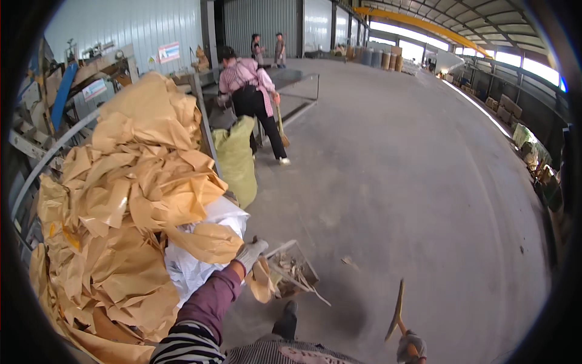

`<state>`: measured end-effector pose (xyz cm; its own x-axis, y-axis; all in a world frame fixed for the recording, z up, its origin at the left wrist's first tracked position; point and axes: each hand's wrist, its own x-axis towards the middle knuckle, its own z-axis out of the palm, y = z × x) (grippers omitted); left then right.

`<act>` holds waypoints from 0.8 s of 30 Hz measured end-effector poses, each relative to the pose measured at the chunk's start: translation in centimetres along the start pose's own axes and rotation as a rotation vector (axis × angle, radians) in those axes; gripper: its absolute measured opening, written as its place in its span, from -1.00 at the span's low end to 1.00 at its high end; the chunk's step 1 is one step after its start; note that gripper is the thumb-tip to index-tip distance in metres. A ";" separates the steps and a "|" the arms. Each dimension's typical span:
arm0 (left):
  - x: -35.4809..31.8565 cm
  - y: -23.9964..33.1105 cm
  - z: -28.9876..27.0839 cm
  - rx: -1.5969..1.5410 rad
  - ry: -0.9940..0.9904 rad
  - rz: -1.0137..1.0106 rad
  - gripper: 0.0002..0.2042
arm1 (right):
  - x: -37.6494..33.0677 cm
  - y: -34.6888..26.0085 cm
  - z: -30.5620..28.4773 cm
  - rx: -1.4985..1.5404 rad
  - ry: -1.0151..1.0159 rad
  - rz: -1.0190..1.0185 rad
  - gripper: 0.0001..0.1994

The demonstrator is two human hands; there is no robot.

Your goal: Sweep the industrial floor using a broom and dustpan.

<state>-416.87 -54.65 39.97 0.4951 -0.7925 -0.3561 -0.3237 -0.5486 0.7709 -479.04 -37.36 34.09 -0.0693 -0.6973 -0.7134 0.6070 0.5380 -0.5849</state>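
My left hand (250, 255), in a grey-white glove, is closed at the near edge of a big pile of brown paper (133, 200). It appears to grip the handle of a dustpan (310, 274), whose pan hangs beside it with scraps and strips inside. A curled piece of brown paper (260, 282) hangs between hand and pan. At the lower right, my gloved right hand (412, 347) is wrapped round the handle of a broom (396, 312), its narrow head seen edge-on. White plastic sheeting (188, 261) sticks out from under the paper.
A person in pink checks (247, 88) bends ahead with a broom beside a low metal frame (306, 109). A stuffed green sack (236, 161) stands by the pile. Metal scrap (54, 103) lies at the left. A small scrap (350, 262) is on the concrete floor (412, 182).
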 end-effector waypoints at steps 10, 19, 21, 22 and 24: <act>27.2 0.9 10.0 -0.386 -0.208 -0.138 -0.53 | 9.5 -10.5 23.6 -0.475 0.077 0.183 -0.71; 38.0 1.8 15.0 -0.111 -0.108 -0.449 -0.41 | 28.7 -14.8 29.6 -0.707 -0.087 0.374 -0.79; 40.1 -1.2 15.0 -0.060 -0.130 -0.432 -0.42 | 33.4 -15.1 32.2 -0.800 -0.167 0.402 -0.81; 41.2 -2.8 15.0 0.013 -0.184 -0.398 -0.43 | 35.6 -15.1 33.3 -0.846 -0.199 0.418 -0.82; 42.6 -3.9 15.0 0.056 -0.147 -0.396 -0.46 | 39.3 -15.3 34.8 -0.937 -0.260 0.446 -0.84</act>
<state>-406.59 -90.24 13.91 0.4715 -0.5447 -0.6935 -0.1770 -0.8288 0.5308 -463.47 -89.48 28.47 0.2465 -0.3680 -0.8965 -0.3221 0.8414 -0.4340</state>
